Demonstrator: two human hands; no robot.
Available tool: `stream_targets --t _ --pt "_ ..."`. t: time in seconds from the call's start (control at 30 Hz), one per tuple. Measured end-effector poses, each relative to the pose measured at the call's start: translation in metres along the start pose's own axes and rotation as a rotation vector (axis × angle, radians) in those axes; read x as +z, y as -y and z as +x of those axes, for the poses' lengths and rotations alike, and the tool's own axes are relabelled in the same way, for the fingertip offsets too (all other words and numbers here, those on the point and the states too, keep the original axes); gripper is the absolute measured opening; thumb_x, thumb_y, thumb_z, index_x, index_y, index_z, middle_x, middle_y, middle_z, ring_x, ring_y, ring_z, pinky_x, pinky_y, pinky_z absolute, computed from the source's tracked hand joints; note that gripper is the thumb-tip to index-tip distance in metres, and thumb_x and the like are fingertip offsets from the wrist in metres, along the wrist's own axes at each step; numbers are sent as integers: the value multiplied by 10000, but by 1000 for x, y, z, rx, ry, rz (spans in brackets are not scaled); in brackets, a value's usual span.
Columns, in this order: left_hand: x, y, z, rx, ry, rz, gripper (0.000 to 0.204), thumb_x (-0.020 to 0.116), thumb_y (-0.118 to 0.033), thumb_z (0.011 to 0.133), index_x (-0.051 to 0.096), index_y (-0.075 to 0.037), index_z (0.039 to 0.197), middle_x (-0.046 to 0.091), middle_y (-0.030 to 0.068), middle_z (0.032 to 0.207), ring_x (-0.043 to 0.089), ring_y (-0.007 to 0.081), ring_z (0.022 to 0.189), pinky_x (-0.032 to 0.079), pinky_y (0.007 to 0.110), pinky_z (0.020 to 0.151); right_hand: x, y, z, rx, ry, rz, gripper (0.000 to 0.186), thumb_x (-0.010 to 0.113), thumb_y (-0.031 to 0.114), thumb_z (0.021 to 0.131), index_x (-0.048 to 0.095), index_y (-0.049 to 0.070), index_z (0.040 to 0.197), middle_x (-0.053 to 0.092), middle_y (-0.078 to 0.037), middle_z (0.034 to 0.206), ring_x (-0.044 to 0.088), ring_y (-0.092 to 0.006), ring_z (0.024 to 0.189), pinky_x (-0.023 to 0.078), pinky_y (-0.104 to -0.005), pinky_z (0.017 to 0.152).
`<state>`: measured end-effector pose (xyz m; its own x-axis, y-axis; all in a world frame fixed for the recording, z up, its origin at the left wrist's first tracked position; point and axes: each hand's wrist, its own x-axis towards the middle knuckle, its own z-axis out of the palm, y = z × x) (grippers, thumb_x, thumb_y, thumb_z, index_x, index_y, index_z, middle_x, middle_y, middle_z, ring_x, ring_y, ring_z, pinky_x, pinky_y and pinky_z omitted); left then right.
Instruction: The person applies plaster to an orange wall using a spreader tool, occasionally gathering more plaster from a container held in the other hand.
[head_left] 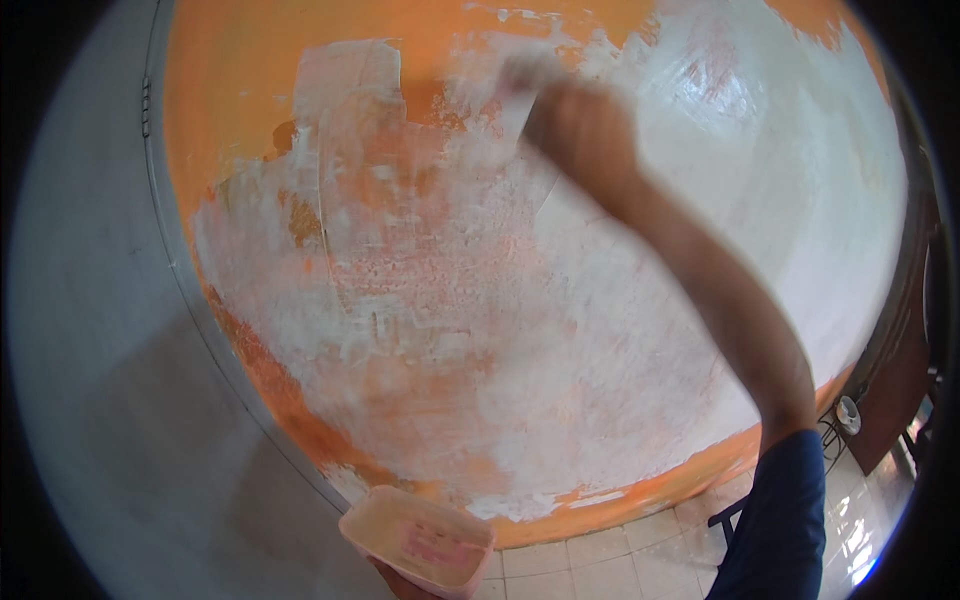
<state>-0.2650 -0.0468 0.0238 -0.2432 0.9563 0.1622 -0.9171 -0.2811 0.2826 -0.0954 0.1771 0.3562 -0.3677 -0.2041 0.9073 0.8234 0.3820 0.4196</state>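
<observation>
Across an orange wall (230,90) spreads a patchy coat of white paste (700,250), pinkish and thinner toward the left. My right hand (590,130) is raised high against it, arm stretched out, closed on what looks like a flat tool (535,120); motion blur hides its exact shape. At the bottom centre, my left hand (388,578) grips a pale pink plastic tub (365,520) from underneath and the side, mostly hidden behind it. The tub has pinkish residue on its inside bottom.
A grey side wall (90,300) with a thin conduit (150,170) stands at left. Below are floor tiles (540,560). At right are a brown panel (880,420), a round pale object with cables (848,415) and part of a dark frame (725,525) behind my arm.
</observation>
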Motion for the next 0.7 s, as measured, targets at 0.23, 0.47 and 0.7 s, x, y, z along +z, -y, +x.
stream_targets --t 0.23,0.47,0.7 --pt "0 6 1 -7 65 -36 646 451 -567 784 384 -157 1278 451 97 1257 439 335 1125 332 565 930 63 -18 -34 -94 90 34 173 485 136 791 568 45 913 599 -137 827 598 -256 709 479 -396 556" --pt "6 5 3 -88 35 -67 674 464 -565 777 370 -134 1286 412 98 1293 397 334 1159 297 561 951 -14 144 -166 -280 570 383 341 517 73 686 546 19 1022 547 -149 1078 528 -294 1012 467 -357 827" --pt "-8 1 -2 -151 -91 -102 689 449 -591 775 360 -145 1293 404 95 1302 409 317 1154 299 544 962 -10 -71 -5 157 -221 -234 196 458 8 681 616 41 793 594 -158 626 576 -296 512 482 -354 475"
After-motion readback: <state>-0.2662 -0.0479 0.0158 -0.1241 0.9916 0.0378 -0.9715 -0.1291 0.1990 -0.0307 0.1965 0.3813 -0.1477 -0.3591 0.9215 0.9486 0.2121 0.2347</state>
